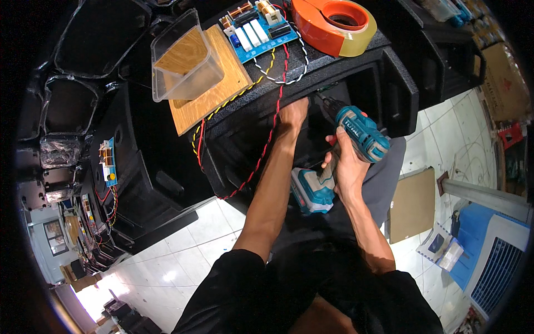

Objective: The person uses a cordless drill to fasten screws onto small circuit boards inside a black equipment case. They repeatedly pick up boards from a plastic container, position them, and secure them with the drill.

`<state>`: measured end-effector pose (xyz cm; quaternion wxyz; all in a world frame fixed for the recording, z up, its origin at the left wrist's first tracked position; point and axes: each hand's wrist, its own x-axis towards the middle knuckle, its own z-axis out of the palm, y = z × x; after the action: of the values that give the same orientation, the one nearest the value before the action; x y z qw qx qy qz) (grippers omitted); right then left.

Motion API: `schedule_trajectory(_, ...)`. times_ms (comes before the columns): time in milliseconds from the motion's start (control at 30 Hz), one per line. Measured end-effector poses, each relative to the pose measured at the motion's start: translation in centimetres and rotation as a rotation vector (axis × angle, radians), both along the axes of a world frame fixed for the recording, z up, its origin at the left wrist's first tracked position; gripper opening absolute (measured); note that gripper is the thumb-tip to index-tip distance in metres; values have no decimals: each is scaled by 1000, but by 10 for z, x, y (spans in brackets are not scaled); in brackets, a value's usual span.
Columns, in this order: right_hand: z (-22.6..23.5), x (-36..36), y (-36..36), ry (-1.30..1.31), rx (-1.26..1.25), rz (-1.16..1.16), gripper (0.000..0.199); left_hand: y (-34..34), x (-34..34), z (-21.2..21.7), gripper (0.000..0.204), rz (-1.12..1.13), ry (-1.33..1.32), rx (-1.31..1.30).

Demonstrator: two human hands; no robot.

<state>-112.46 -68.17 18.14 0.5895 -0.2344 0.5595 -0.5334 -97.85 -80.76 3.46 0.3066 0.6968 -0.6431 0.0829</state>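
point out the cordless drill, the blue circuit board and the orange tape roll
cordless drill (361,133): head view, on its teal motor housing above the right hand's grip
blue circuit board (260,32): head view, on the board's middle among its white parts
orange tape roll (328,25): head view, on its orange side wall

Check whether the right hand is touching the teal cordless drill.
Touching. The head view shows the right hand wrapped around the grip of the teal cordless drill, fingers closed on the handle with no gap between them.
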Motion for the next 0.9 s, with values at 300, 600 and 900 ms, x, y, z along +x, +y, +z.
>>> schedule_trajectory(300, 0, 0, -1, 126, -4, 46, 20, 1, -4, -2, 27, -1, 173, 235)
schedule_trajectory(600, 7, -23, -17, 178, -36, 131, 27, 1, 7, -25, 28, -55, 326, 307)
schedule_trajectory(900, 3, 0, -5, 8, 2, -9, 21, 27, -2, 32, 29, 143, 181, 493)
